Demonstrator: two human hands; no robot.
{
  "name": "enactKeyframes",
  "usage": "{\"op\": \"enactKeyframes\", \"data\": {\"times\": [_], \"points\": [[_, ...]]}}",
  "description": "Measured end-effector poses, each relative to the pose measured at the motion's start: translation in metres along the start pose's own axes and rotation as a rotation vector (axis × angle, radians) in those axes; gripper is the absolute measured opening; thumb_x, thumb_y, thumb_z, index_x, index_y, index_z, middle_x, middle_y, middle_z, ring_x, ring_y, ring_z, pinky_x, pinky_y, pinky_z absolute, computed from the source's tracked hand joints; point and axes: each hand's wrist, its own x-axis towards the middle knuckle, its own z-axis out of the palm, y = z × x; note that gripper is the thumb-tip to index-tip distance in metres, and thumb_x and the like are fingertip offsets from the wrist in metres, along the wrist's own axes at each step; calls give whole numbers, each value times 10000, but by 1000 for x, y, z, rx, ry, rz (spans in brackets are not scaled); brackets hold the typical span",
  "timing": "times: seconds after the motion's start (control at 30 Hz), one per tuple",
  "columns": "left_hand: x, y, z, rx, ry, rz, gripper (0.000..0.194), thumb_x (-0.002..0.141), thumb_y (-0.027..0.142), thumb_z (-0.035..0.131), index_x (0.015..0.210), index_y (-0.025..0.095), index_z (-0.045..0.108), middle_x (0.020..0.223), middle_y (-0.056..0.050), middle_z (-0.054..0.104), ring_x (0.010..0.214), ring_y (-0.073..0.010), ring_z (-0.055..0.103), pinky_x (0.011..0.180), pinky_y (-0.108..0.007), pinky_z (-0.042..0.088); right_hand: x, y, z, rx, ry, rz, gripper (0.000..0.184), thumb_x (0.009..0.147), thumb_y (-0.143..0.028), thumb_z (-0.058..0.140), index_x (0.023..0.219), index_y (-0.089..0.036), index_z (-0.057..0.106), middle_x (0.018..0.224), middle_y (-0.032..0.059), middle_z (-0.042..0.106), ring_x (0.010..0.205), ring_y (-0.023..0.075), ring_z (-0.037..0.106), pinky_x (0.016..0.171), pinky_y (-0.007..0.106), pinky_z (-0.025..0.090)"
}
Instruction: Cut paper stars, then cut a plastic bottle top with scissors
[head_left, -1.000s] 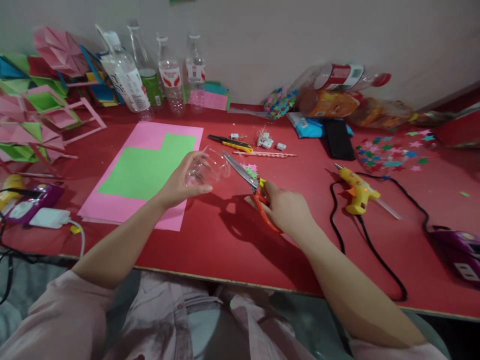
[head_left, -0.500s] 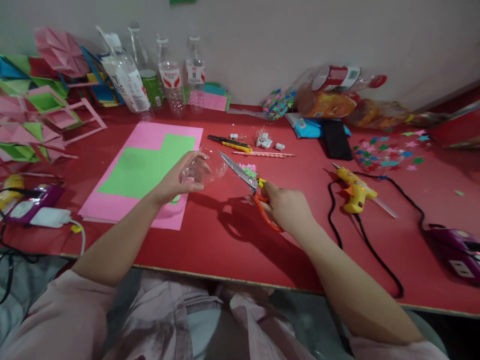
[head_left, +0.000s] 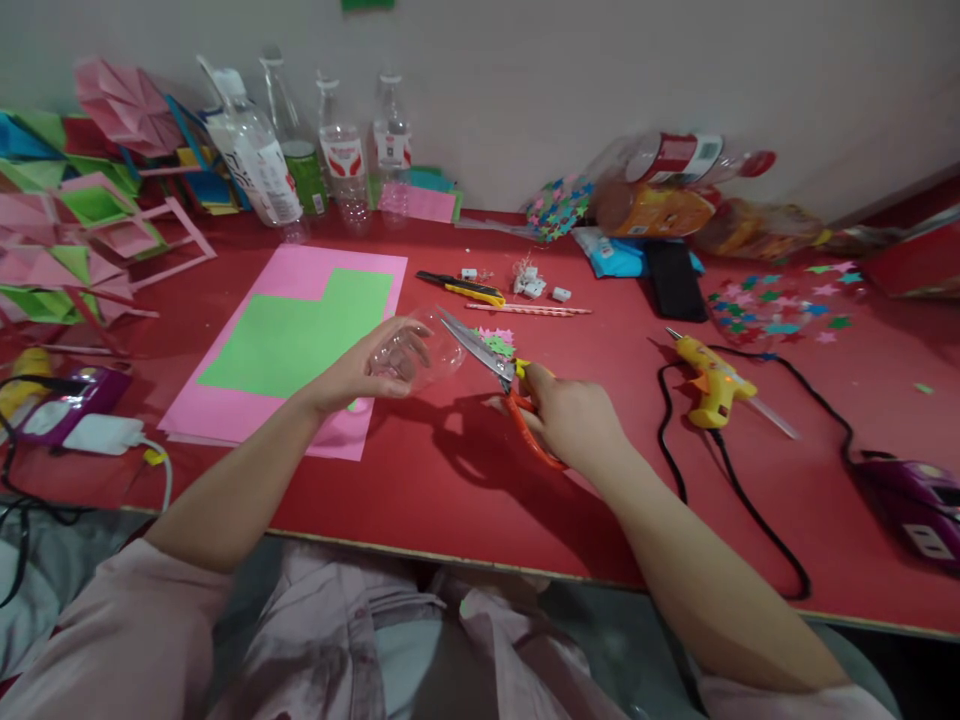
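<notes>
My left hand (head_left: pixel 365 366) is closed around a clear plastic cup-like piece (head_left: pixel 424 349), held just above the red table (head_left: pixel 450 480). My right hand (head_left: pixel 571 415) grips orange-handled scissors (head_left: pixel 495 375), fingers through the loops. The steel blades point up and left, and their tips meet the rim of the clear piece. Small pink and green paper stars (head_left: pixel 497 341) lie on the table behind the blades.
Pink and green paper sheets (head_left: pixel 289 335) lie at left. A yellow glue gun (head_left: pixel 712 381) with a black cord lies at right. A utility knife (head_left: pixel 461 286), a pencil, bottles (head_left: pixel 341 150), folded paper shapes (head_left: pixel 82 200), a phone (head_left: pixel 673 277) and scattered stars lie farther back.
My left hand has turned the clear piece and lowered it slightly toward the scissors. The scissor blades have stayed at its rim. The right hand has barely shifted.
</notes>
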Motion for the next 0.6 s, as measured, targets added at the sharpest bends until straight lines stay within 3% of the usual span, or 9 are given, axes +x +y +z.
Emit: {"op": "enactKeyframes", "data": {"times": [0.23,0.43,0.6], "points": [[-2,0,-1,-70,-19,-4,584,654,292,788,1191,267,560,1038,-42,626,750,-116,550,656,-261,426,0,5,3,-55,21,-17,528,948,-553,298,973,-132,617,650,117,643,537,223,554,520,280,167],[-1,1,-4,-164,-51,3,601,609,274,791,1176,253,592,1004,-46,633,718,-115,572,616,-246,436,0,4,5,-49,38,-15,622,953,-594,197,940,-138,620,616,108,618,518,219,533,518,283,161],[-2,0,-5,-245,-123,-82,614,593,292,780,1178,226,604,977,-70,648,661,-116,568,566,-255,439,0,4,4,8,80,-54,649,932,-644,195,945,-144,608,609,89,601,504,209,513,518,276,172]]}}
